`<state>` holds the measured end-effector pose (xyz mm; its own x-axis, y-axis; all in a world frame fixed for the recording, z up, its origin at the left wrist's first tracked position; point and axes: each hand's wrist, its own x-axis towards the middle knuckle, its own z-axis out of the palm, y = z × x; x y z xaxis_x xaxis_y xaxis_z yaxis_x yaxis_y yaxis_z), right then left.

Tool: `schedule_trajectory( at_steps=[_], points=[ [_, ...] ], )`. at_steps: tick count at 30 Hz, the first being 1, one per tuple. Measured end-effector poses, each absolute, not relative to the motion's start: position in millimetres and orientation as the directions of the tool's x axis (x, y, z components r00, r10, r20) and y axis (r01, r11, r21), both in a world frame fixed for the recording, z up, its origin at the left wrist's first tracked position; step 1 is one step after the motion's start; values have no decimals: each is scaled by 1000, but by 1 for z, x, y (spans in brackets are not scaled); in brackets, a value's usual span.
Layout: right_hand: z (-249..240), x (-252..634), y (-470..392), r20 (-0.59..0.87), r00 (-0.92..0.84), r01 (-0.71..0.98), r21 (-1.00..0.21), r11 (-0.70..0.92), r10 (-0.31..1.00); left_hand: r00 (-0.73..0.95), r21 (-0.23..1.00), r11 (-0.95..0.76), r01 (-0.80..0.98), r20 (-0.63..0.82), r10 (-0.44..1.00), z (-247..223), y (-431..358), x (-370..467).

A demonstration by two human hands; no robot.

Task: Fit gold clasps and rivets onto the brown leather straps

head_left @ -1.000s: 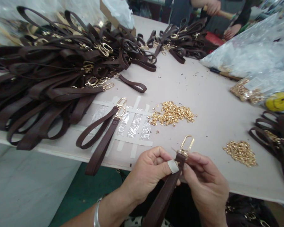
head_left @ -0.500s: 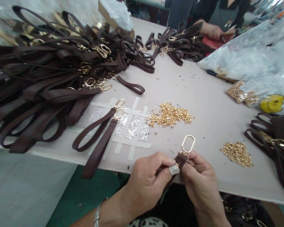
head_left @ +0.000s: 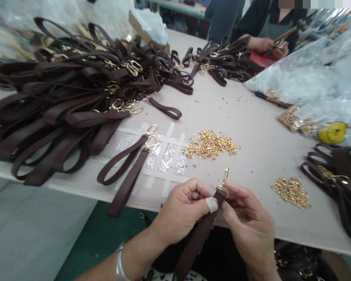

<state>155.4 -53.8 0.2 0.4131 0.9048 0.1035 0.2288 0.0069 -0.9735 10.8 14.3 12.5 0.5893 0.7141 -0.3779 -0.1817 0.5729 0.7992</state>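
Note:
A dark brown leather wrist strap [head_left: 199,238] hangs down from my hands over the table's front edge. My left hand [head_left: 183,207] pinches it near its top end, with white tape wrapped round the thumb. My right hand [head_left: 248,222] grips the same end from the other side, thumb and index finger at the strap's edge; whether a small part sits between them is hidden. A gold oval clasp [head_left: 226,177] stands up edge-on from the ring at the strap's end. Beyond my hands lies a heap of small gold fittings [head_left: 212,144].
Finished-looking straps [head_left: 128,177] lie left, near a big strap pile [head_left: 64,89]. A second heap of gold pieces [head_left: 291,192] and more straps [head_left: 339,175] are right. Plastic bags [head_left: 310,66] stand behind. Across the table, a co-worker's hands [head_left: 270,46] hold something.
The clasp has swung from face-on to edge-on. My left thumb now lies flat over the strap, and more of the strap's length shows below. The view has shifted slightly left.

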Motion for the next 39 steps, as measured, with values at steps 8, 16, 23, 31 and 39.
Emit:
schedule_trajectory(
  at_steps=[8,16,23,31,39],
  points=[
    [-6,160,-56,180,429,348,-937,22,885,603,647,681,-342,-405,687,11,19,12],
    [2,174,-33,-318,501,-437,-896,-81,805,543,605,659,-447,-402,737,9,29,9],
    [2,182,-29,-349,502,-461,-882,-97,791,591,619,660,-427,-361,721,5,29,6],
    [-8,201,-35,122,601,453,-866,-211,790,594,554,691,-464,-385,707,5,29,3],
    [1,215,-23,337,302,880,-459,-124,892,433,594,635,-493,-465,772,14,32,-13]
  ],
)
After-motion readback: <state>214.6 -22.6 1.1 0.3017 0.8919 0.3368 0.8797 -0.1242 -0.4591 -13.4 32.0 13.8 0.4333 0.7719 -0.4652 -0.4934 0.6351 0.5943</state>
